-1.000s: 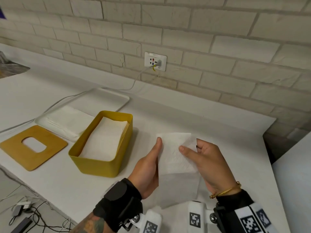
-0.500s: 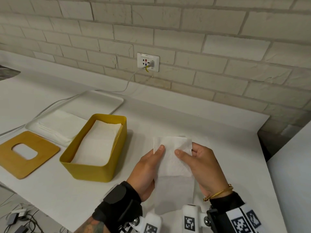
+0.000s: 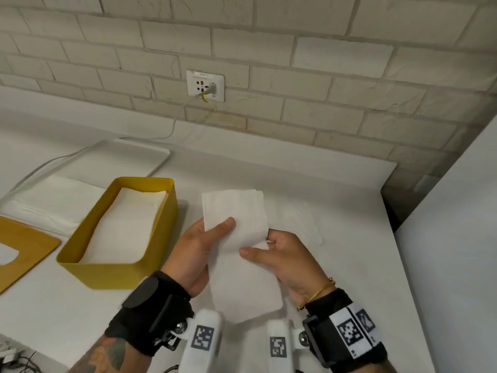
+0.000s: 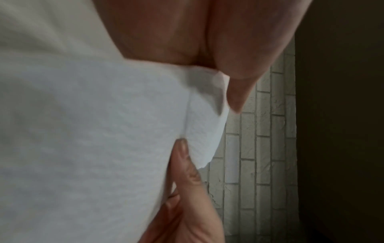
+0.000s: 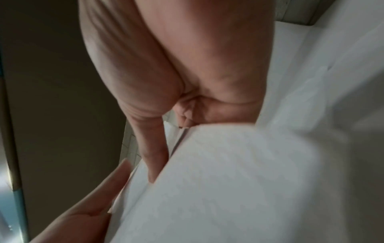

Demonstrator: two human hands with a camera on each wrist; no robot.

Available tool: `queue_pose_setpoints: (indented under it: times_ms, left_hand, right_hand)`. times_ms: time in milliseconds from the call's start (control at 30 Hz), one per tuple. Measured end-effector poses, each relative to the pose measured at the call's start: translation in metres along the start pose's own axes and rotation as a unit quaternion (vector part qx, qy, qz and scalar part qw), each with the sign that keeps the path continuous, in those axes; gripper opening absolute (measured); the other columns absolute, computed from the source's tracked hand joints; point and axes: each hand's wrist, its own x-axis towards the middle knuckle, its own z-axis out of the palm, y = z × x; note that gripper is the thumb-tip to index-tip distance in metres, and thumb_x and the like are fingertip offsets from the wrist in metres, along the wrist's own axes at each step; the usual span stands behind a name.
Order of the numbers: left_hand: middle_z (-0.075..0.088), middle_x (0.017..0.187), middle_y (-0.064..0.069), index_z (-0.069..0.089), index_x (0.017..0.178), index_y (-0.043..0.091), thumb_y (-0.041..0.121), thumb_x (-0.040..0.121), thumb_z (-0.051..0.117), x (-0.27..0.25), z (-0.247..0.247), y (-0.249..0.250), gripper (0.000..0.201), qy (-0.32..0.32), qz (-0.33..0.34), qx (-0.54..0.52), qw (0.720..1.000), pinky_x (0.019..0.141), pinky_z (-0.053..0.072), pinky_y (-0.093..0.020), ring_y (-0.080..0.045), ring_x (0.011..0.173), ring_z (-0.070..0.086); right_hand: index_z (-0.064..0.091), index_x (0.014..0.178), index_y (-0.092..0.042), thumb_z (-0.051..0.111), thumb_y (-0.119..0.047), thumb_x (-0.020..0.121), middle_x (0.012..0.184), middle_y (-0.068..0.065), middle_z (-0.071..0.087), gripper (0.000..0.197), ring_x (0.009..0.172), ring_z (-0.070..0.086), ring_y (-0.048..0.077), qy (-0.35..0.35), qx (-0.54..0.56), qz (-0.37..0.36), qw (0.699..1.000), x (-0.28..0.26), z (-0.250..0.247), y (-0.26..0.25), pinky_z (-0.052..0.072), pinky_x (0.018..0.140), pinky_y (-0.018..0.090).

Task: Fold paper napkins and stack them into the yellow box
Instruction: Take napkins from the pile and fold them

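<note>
Head view: you hold the folded napkin [image 3: 236, 238] above the counter [image 3: 336, 211] near its front edge, long axis running front to back. Your left hand [image 3: 196, 254] pinches its left edge, thumb on top; your right hand [image 3: 285, 259] pinches the right edge. The yellow box [image 3: 118, 270] lies to your left, just beside the left hand, its long axis roughly parallel to the napkin's; the left hand is nearer.

Left wrist view: thumb and fingers [image 4: 187, 164] grip the paper.

Right wrist view: fingers [image 5: 153, 156] curl behind the paper; blurred.
</note>
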Motion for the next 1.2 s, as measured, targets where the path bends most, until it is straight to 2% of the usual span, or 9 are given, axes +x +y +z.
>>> queue_pose_setpoints:
  times_ms: [133,267,400,533,700,833,933,1033,1200]
  left_hand:
    - [0.073,0.116,-0.018,0.066,0.123,0.006,0.015,0.100,0.053,0.005,-0.008,0.001,0.028,0.053,0.038,0.000,0.998,0.086,0.061,-0.043,-0.032,0.101,0.072]
    - [0.076,0.101,-0.007,0.069,0.115,0.015,0.016,0.101,0.052,0.011,-0.021,0.008,0.022,0.083,0.066,0.002,0.994,0.079,0.062,-0.037,-0.022,0.089,0.074]
    - [0.076,0.103,-0.010,0.068,0.115,0.015,0.017,0.100,0.054,0.006,-0.024,0.007,0.021,0.099,0.048,0.009,0.994,0.086,0.055,-0.045,-0.025,0.092,0.073]
    - [0.075,0.107,-0.013,0.068,0.116,0.014,0.019,0.097,0.057,-0.003,-0.024,-0.004,0.023,0.105,0.015,0.009,0.994,0.089,0.055,-0.048,-0.027,0.091,0.074]
    - [0.077,0.095,-0.011,0.068,0.110,0.013,0.018,0.098,0.056,-0.012,-0.025,-0.014,0.017,0.108,-0.006,0.012,0.994,0.080,0.055,-0.043,-0.024,0.080,0.075]
    - [0.077,0.090,-0.008,0.067,0.109,0.014,0.018,0.098,0.056,-0.015,-0.029,-0.017,0.016,0.121,-0.015,0.010,0.993,0.073,0.056,-0.042,-0.022,0.076,0.075]
    - [0.077,0.092,-0.008,0.067,0.111,0.014,0.018,0.099,0.056,-0.016,-0.028,-0.019,0.017,0.121,-0.019,0.013,0.992,0.067,0.058,-0.037,-0.022,0.077,0.076]
    - [0.077,0.091,-0.009,0.067,0.110,0.013,0.018,0.099,0.056,-0.017,-0.025,-0.019,0.017,0.124,-0.022,0.015,0.992,0.071,0.056,-0.040,-0.022,0.077,0.075]
    - [0.078,0.090,-0.008,0.068,0.108,0.014,0.017,0.099,0.055,-0.018,-0.027,-0.017,0.016,0.131,-0.022,0.018,0.991,0.074,0.054,-0.042,-0.021,0.075,0.076]
  right_hand:
    - [0.075,0.108,-0.006,0.080,-0.007,0.083,0.105,0.010,0.078,0.026,0.099,0.075,0.026,-0.047,-0.051,0.043,0.997,-0.007,0.002,0.016,0.058,0.096,0.049]
    - [0.070,0.091,-0.005,0.077,-0.004,0.087,0.093,0.020,0.077,0.008,0.073,0.074,0.024,-0.128,-0.157,0.105,0.974,-0.023,-0.018,0.016,0.063,0.077,0.035]
    - [0.073,0.094,-0.005,0.077,-0.007,0.085,0.080,0.007,0.078,0.010,0.070,0.074,0.018,-0.012,-0.234,0.084,0.968,-0.010,-0.065,-0.004,0.059,0.071,0.030]
    - [0.074,0.091,-0.014,0.077,-0.013,0.087,0.087,0.002,0.077,0.005,0.076,0.075,0.015,0.131,-0.293,0.083,0.944,0.022,-0.108,-0.012,0.060,0.073,0.029]
    - [0.067,0.112,-0.017,0.082,-0.029,0.081,0.109,0.002,0.068,0.037,0.101,0.065,0.021,0.129,-0.441,0.168,0.872,0.040,-0.125,0.007,0.051,0.084,0.029]
    - [0.057,0.117,-0.020,0.085,-0.035,0.077,0.115,-0.002,0.055,0.050,0.103,0.057,0.017,0.113,-0.483,0.188,0.848,0.036,-0.118,0.013,0.046,0.083,0.027]
    - [0.057,0.113,-0.018,0.082,-0.030,0.083,0.107,-0.003,0.055,0.041,0.101,0.055,0.018,0.091,-0.478,0.184,0.854,0.035,-0.116,0.013,0.046,0.083,0.027]
    - [0.061,0.092,-0.018,0.077,-0.025,0.086,0.088,-0.005,0.055,0.018,0.086,0.056,0.015,0.088,-0.456,0.149,0.873,0.034,-0.120,0.013,0.044,0.073,0.025]
    - [0.075,0.093,-0.021,0.080,-0.024,0.085,0.094,-0.006,0.071,0.010,0.095,0.065,0.015,0.148,-0.312,0.079,0.935,0.029,-0.138,0.013,0.044,0.082,0.024]
